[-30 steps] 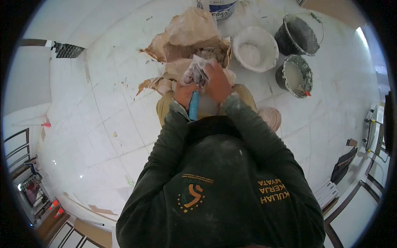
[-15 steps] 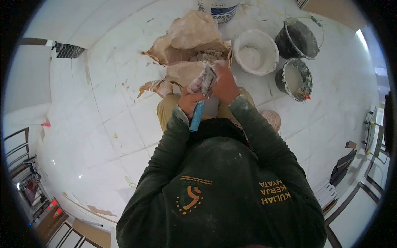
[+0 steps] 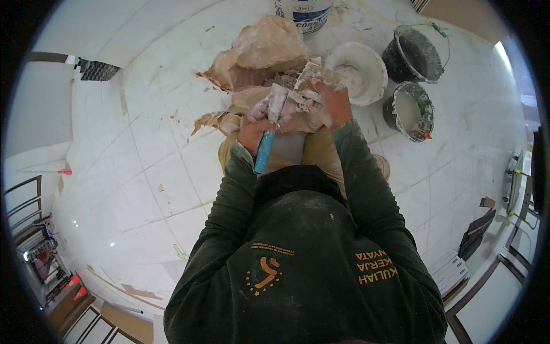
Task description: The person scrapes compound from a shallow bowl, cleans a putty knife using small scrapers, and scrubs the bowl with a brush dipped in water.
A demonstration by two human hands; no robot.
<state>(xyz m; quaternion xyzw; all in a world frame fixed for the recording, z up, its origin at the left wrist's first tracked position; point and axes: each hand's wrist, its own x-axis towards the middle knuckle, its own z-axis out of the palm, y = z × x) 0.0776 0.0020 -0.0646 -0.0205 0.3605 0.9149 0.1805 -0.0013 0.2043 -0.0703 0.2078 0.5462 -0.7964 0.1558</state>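
Seen from your own head, looking down past your dark top to a pale tiled floor (image 3: pixel 143 189). Your left hand (image 3: pixel 257 132) grips a scraper (image 3: pixel 264 152) by its blue handle, its whitish, smeared blade tilted up and away from you. Half a second ago your two hands met at that blade; now your right hand (image 3: pixel 337 107) has moved off to the right, leaving the blade uncovered. Its fingers are closed on a flat, pale, crusted piece (image 3: pixel 317 73), possibly a second blade, though blur and caked residue make that uncertain. So each hand now has its own item, and the scraper appears free to work separately. The piece is in front of the torn, open paper bag (image 3: pixel 266 43) and beside the white basin (image 3: pixel 378 80). Farther right stand two dark buckets (image 3: pixel 395 57), the nearer holding pale liquid.
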